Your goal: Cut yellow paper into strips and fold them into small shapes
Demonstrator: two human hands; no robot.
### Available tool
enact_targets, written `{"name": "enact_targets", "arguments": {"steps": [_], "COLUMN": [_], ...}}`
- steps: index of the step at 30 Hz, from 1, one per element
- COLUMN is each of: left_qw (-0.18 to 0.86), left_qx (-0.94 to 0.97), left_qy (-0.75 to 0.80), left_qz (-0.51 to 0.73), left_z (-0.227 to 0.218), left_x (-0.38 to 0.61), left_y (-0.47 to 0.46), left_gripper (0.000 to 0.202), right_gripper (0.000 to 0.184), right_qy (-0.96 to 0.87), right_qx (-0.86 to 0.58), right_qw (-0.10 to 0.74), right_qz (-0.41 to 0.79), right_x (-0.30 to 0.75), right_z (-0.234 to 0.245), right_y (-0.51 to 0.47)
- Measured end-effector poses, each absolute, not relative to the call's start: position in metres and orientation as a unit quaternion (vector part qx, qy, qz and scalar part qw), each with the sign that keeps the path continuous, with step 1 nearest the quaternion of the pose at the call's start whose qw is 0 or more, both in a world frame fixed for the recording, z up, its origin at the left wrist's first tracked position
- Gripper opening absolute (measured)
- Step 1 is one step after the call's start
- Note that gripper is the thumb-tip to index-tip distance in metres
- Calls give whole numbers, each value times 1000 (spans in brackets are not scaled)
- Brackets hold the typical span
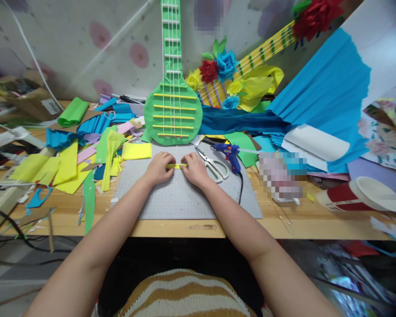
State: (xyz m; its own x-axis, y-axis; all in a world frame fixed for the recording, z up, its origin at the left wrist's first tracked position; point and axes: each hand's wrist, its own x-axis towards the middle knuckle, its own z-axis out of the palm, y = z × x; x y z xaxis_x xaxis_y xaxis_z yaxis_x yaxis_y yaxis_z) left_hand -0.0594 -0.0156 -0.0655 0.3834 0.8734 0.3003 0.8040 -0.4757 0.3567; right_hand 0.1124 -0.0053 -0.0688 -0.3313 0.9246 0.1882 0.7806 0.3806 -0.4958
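Observation:
My left hand (pixel 160 168) and my right hand (pixel 194 169) pinch the two ends of a thin yellow paper strip (pixel 177 166), holding it level just above the grey cutting mat (pixel 181 202). The fingers of both hands are curled closed around it, so only its short middle part shows. Beside my right hand lie open scissors (pixel 218 169) with pale handles. A blue glue gun (pixel 229 155) rests right of them, its black cord running toward the front. Behind my hands a green paper-covered lute shape (pixel 173 114) with white strings and yellow bars leans against the wall.
Yellow folded crepe paper (pixel 136 151) lies left of the mat, near several loose scraps. A yellow paper instrument (pixel 267 50) with paper flowers leans behind. Blue crepe paper (pixel 326 97) and a paper cup (pixel 359 194) stand at right.

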Motion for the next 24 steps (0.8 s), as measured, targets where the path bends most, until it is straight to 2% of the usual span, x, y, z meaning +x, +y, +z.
{"name": "enact_targets", "arguments": {"steps": [6,12,17,21,24], "left_qw": [104,188,328,357,371], "left_qx": [800,807,755,718,708], "left_qy": [549,529,544,565,562], "left_qz": [220,183,163,196,210], "left_z": [-61,-50,-41,-43,-46], "left_x": [-54,-61,-65,-57,-53], "left_y": [-18,-6,2,-4,-10], "left_gripper": [38,23,32,37,35], "right_gripper": [7,22,29,38,35], "right_qy": [-812,-778,-709,-632,-602], "right_qx": [-501,-467,-413,-411,-416], "right_qw": [234,308,394,440,436], "right_qz": [188,285,415,487,524], "right_x": [112,115,112,109,109], "right_z": [-68,-74,-81,-83,-83], "right_y": [-7,1,6,7,7]}}
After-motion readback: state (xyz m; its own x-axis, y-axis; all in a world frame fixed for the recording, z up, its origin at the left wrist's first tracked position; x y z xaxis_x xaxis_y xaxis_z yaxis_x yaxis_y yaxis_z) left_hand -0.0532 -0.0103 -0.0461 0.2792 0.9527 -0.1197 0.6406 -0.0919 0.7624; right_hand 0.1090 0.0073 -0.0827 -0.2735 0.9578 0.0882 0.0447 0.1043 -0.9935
